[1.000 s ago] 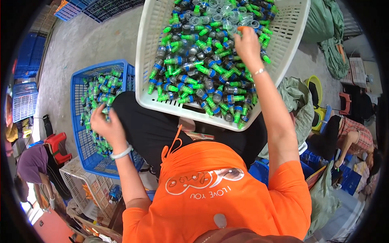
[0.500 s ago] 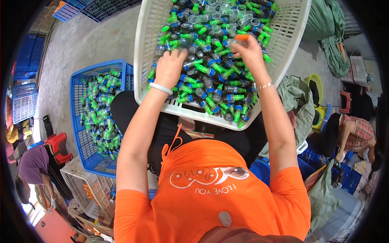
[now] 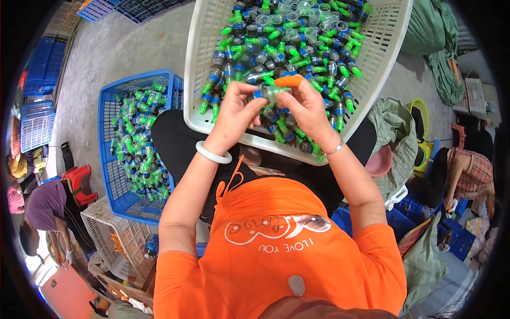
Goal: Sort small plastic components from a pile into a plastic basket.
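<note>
Between my two hands, over the near part of a large white crate point(image 3: 189, 69), is a small bottle point(image 3: 268, 94) with a blue label and a green nozzle. My left hand point(image 3: 234, 112) pinches its blue-labelled end. My right hand point(image 3: 309, 109) has its fingers closed round the green end, where something clear shows, perhaps a cap; the fingers partly hide it. An orange cover sits on a right fingertip. Many similar dark bottles with green nozzles point(image 3: 281, 133) fill the crate below, and loose clear caps point(image 3: 303, 16) lie on top of them towards the far side.
A blue crate point(image 3: 104, 154) of green-topped bottles stands on the floor at my left, with a white crate point(image 3: 101, 226) nearer. Green sacks point(image 3: 396, 127) lie at my right beside a pink bowl point(image 3: 379, 161). Other people bend over work at far left point(image 3: 45, 204) and far right point(image 3: 470, 170).
My hands, apart over the bottles before, have come together nearer my body. A small bottle is now held between them. The view has shifted slightly.
</note>
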Tool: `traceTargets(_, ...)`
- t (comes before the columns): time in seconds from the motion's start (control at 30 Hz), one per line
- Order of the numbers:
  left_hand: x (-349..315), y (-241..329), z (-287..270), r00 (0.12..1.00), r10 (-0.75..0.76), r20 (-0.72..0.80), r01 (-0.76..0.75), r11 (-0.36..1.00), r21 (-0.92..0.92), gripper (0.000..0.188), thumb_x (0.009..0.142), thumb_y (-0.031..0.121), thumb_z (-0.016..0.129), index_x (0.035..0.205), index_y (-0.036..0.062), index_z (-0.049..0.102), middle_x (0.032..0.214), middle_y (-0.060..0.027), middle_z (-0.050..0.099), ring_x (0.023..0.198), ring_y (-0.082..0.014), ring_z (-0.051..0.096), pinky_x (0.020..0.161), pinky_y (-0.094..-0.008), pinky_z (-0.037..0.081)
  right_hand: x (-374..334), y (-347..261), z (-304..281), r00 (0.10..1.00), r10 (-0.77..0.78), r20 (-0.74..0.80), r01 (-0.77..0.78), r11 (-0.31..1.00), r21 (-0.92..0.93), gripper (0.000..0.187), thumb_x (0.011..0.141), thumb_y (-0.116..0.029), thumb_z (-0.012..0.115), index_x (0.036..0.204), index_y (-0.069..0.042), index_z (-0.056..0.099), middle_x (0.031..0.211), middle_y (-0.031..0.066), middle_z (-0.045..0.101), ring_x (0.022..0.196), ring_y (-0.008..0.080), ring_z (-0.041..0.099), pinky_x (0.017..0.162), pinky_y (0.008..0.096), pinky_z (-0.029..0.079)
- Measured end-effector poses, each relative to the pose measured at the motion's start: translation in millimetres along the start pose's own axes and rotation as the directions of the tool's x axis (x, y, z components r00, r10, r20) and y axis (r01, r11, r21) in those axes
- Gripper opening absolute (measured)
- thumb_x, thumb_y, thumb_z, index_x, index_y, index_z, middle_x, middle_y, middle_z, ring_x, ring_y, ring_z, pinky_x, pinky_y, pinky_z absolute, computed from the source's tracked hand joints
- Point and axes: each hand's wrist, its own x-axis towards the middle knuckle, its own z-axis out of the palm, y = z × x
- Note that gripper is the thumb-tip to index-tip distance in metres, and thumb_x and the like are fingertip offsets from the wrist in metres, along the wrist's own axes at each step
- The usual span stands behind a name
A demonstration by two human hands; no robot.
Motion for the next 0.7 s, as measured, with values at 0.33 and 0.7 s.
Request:
traceTargets(0.33,-22.6,4.7,6.2,0.949,0.264,0.171,-0.308,0.890,0.337,0.037,0.091,0.006,0.061,0.121,0.0011,0.041,0.109,-0.0114,0.050,0.093,-0.0189,0.054,0.082,-0.0295,0.046,-4.4,-32.4,-14.0,0.939,-0.147,0.311,0.267,0.882,-0.389,0.022,0.090,-0.018,0.065,0.103,-0.001,0.060,0.083,0.0025,0.059,0.069,0.0098,0.056,0.060,0.0253,0.046)
traceTargets(0.7,-48.9,-0.2,-14.0,0.893,0.411,0.181,-0.424,0.640,0.641,0.040,0.081,0.002,0.066,0.117,0.0017,0.048,0.103,-0.0184,0.051,0.091,-0.0355,0.055,0.076,-0.0388,0.048,15.2,-28.6,11.3,0.661,0.662,0.353,-0.630,0.745,-0.219,0.045,0.090,-0.043,0.061,0.092,0.001,0.063,0.073,0.0082,0.062,0.060,0.0181,0.055,0.055,0.0307,0.044)
